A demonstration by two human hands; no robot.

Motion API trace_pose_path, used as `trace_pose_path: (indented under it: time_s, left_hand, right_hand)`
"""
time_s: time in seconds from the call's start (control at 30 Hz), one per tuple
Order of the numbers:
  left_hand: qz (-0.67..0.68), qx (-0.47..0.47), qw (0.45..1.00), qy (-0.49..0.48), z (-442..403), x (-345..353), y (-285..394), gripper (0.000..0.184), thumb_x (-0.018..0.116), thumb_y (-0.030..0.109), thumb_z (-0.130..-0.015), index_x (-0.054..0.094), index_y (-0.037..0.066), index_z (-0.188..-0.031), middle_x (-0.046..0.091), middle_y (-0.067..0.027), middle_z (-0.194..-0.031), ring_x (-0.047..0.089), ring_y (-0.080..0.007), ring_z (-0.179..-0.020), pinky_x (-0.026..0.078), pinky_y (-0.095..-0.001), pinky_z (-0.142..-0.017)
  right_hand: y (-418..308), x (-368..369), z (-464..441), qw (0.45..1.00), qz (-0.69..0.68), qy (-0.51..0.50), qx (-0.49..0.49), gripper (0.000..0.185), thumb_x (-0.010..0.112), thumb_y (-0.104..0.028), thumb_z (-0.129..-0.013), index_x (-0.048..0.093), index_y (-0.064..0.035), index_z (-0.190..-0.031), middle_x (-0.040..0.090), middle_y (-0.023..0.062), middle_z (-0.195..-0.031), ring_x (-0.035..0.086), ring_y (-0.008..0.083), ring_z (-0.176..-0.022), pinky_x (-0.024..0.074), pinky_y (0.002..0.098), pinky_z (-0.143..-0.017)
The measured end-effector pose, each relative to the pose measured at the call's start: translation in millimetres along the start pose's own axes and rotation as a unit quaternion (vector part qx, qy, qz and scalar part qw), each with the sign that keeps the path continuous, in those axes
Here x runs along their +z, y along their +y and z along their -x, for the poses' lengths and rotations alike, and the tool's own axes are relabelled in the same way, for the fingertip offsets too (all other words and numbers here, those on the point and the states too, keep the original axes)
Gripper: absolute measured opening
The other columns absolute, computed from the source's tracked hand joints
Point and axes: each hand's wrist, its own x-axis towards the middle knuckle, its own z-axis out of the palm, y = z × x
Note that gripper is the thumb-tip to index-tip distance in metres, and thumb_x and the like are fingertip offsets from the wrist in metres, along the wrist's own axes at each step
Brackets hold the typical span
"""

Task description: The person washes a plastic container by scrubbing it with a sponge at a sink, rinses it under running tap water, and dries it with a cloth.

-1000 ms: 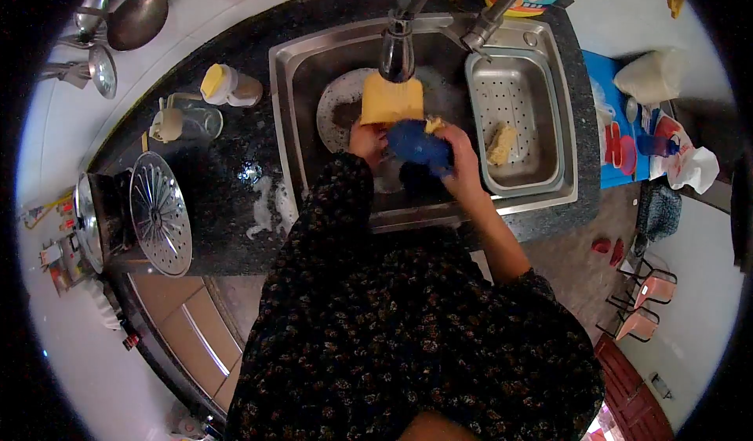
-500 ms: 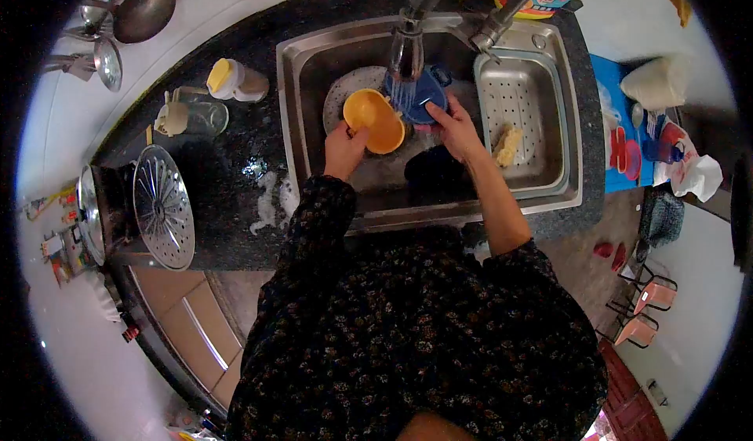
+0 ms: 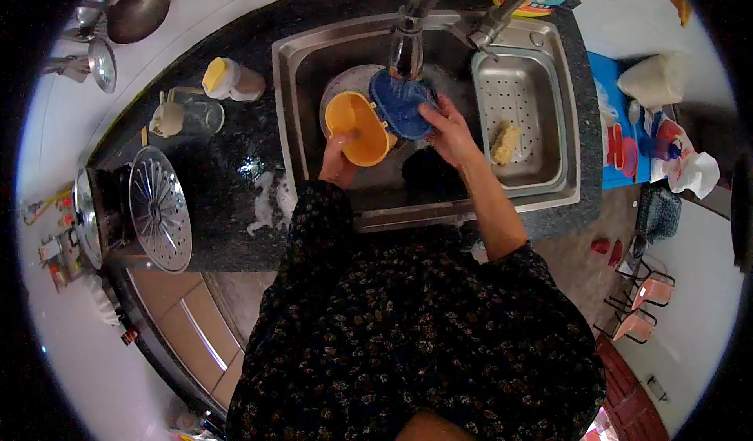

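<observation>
My left hand (image 3: 337, 160) grips a yellow oval container (image 3: 369, 145) by its near left rim, thumb inside, its opening facing up. In my right hand (image 3: 453, 137) is a blue lid-like piece (image 3: 398, 108), held by its right edge. Water from the tap (image 3: 406, 47) runs onto the blue piece. The two pieces meet side by side; whether they are joined I cannot tell. Below them in the sink (image 3: 284, 119) lies a pale round plate or pan (image 3: 351, 79), partly hidden.
A yellow sponge (image 3: 506, 143) lies in the perforated drain tray (image 3: 535, 112) at right. On the counter at left stand a yellow-lidded jar (image 3: 234, 80), a glass jug (image 3: 205, 117) and a metal steamer plate (image 3: 161, 210). Foam (image 3: 271, 202) sits near the sink's left edge.
Both pieces have shifted slightly left. The blue piece has tilted so that its broad face shows under the water, and the yellow container has turned in my left hand.
</observation>
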Motion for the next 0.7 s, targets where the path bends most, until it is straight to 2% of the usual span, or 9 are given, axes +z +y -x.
trace_pose_path:
  time_s: [0.03, 0.13, 0.23, 0.33, 0.43, 0.53, 0.57, 0.67, 0.7]
  left_hand:
    - [-0.029, 0.026, 0.999, 0.002, -0.3, -0.6, 0.1, 0.063, 0.058, 0.028, -0.078, 0.03, 0.009, -0.131, 0.044, -0.0104, -0.124, 0.044, -0.0252, -0.118, 0.037, -0.0411, -0.1]
    - [-0.095, 0.086, 0.992, 0.004, -5.3, -1.4, 0.7, 0.067, 0.058, 0.03, -0.077, 0.025, 0.008, -0.131, 0.043, -0.0118, -0.124, 0.044, -0.0252, -0.118, 0.036, -0.0404, -0.1]
    - [-0.126, 0.108, 0.986, -0.015, -7.2, -6.6, 5.5, 0.069, 0.058, 0.031, -0.076, 0.024, 0.007, -0.131, 0.043, -0.0125, -0.124, 0.043, -0.0252, -0.119, 0.035, -0.0395, -0.1]
    - [-0.156, 0.102, 0.982, -0.034, -5.4, -11.0, 10.5, 0.073, 0.058, 0.035, -0.075, 0.023, 0.006, -0.132, 0.042, -0.0123, -0.125, 0.044, -0.025, -0.118, 0.036, -0.0381, -0.1]
    - [-0.15, 0.087, 0.985, 0.003, -12.4, -17.4, 5.3, 0.074, 0.059, 0.039, -0.075, 0.024, 0.006, -0.13, 0.043, -0.0123, -0.122, 0.046, -0.0239, -0.115, 0.039, -0.0364, -0.096]
    - [-0.165, 0.088, 0.981, 0.045, -15.8, -17.9, -0.9, 0.065, 0.06, 0.038, -0.076, 0.028, 0.006, -0.122, 0.045, -0.0118, -0.113, 0.049, -0.0214, -0.106, 0.043, -0.0343, -0.088]
    - [-0.187, 0.083, 0.977, 0.058, -15.9, -19.3, -2.4, 0.06, 0.06, 0.036, -0.077, 0.029, 0.006, -0.118, 0.045, -0.0114, -0.109, 0.05, -0.0205, -0.103, 0.043, -0.0337, -0.085]
    - [-0.223, 0.096, 0.964, 0.106, -19.7, -10.8, -6.0, 0.05, 0.06, 0.032, -0.078, 0.031, 0.006, -0.11, 0.043, -0.0098, -0.101, 0.049, -0.0184, -0.095, 0.044, -0.0318, -0.079]
    - [-0.229, 0.106, 0.96, 0.124, -21.7, -6.6, -6.6, 0.047, 0.06, 0.03, -0.079, 0.031, 0.007, -0.107, 0.043, -0.0091, -0.099, 0.049, -0.0178, -0.093, 0.044, -0.0312, -0.078]
  right_hand:
    - [-2.3, 0.5, -1.3, 0.998, 0.048, 0.004, -0.033, 0.063, 0.064, -0.015, -0.083, 0.029, -0.007, -0.135, 0.048, 0.0118, -0.122, 0.048, 0.0242, -0.113, 0.0408, 0.0399, -0.095]
    - [-16.7, 6.2, -5.1, 0.979, 0.196, -0.004, -0.05, 0.097, 0.078, -0.015, -0.068, 0.015, -0.01, -0.141, 0.032, 0.0161, -0.137, 0.037, 0.0263, -0.123, 0.0321, 0.0382, -0.102]
    - [-24.7, 4.5, -12.9, 0.935, 0.335, -0.059, -0.102, 0.106, 0.082, -0.021, -0.064, 0.011, -0.0101, -0.143, 0.034, 0.0183, -0.135, 0.04, 0.0283, -0.121, 0.0324, 0.0387, -0.102]
    - [-34.6, 7.3, -13.4, 0.917, 0.385, -0.087, -0.05, 0.1, 0.082, -0.024, -0.064, 0.02, -0.0087, -0.141, 0.039, 0.0175, -0.132, 0.043, 0.0269, -0.118, 0.0342, 0.0371, -0.1]
    - [-28.1, 8.8, -18.3, 0.913, 0.393, -0.085, -0.073, 0.075, 0.078, -0.034, -0.068, 0.043, -0.007, -0.129, 0.055, 0.0165, -0.118, 0.054, 0.0259, -0.107, 0.0403, 0.0346, -0.094]
    - [-23.5, -2.4, -35.2, 0.885, 0.451, 0.067, -0.096, 0.054, 0.07, -0.044, -0.073, 0.061, -0.0064, -0.11, 0.064, 0.0152, -0.097, 0.061, 0.027, -0.094, 0.0456, 0.0333, -0.084]
    - [-24.6, -8.3, -35.9, 0.828, 0.534, 0.093, -0.14, 0.047, 0.062, -0.048, -0.078, 0.065, -0.0069, -0.102, 0.065, 0.016, -0.087, 0.063, 0.0302, -0.084, 0.0481, 0.0341, -0.076]
    - [-26.2, -13.2, -35.6, 0.809, 0.548, 0.122, -0.172, 0.042, 0.059, -0.043, -0.083, 0.065, -0.0077, -0.104, 0.065, 0.0169, -0.09, 0.062, 0.0295, -0.08, 0.0481, 0.0331, -0.073]
    - [-24.4, -20.5, -38.5, 0.825, 0.529, 0.13, -0.148, 0.04, 0.059, -0.041, -0.083, 0.065, -0.0073, -0.104, 0.065, 0.0153, -0.09, 0.062, 0.0278, -0.079, 0.0478, 0.0324, -0.073]
